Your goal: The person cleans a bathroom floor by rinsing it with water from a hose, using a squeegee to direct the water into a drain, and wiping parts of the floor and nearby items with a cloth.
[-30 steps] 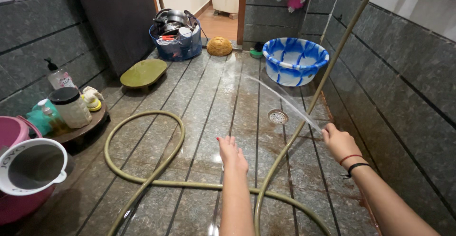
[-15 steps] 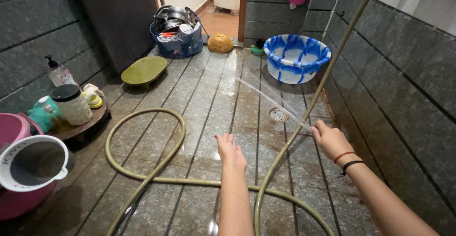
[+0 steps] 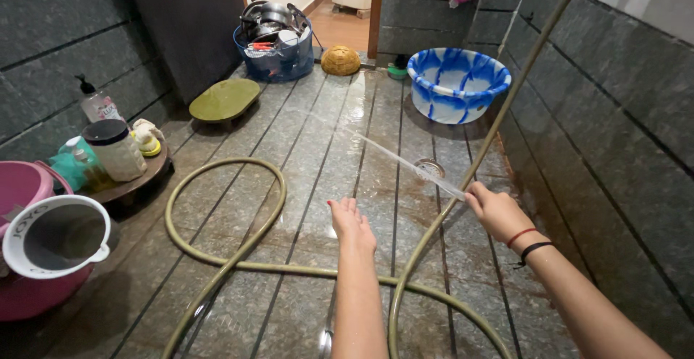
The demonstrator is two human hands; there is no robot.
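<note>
From the head camera I see my right hand clenched around the end of the olive-green hose, low over the wet tiled floor near the right wall. The held end points away from me and to the left, toward the far left of the room, and a thin jet of water leaves it along that same line, landing on the tiles ahead. Behind the grip the hose runs back toward me, curves across the floor, and loops wide to the left; another stretch rises up along the right wall. My left hand hangs released, fingers loosely extended, holding nothing, just left of the hose. The round floor drain sits just beyond my right hand, the blue-and-white basin farther off
</note>
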